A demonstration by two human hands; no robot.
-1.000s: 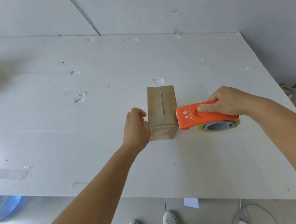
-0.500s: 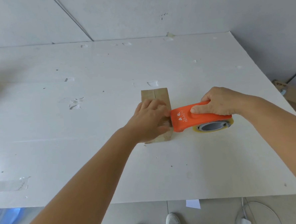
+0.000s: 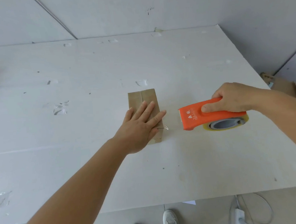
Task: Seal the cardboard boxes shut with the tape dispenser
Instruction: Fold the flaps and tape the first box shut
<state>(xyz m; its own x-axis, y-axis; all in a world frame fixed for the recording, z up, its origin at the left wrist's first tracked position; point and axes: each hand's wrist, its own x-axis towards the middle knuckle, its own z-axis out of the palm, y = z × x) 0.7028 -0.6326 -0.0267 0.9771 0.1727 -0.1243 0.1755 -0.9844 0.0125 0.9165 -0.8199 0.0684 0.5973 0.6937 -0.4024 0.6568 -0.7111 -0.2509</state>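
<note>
We stand in a plain packing workroom: a big white table dotted with old tape scraps, bare grey walls behind, cardboard cartons on the floor at right, a power strip near our shoes.

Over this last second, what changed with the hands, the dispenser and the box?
The left hand came from beside the cardboard box onto its top and now lies flat, fingers straight. The tape dispenser, gripped throughout by the right hand, pulled rightward off the box's edge, leaving a gap. The box stayed put on the table.
</note>
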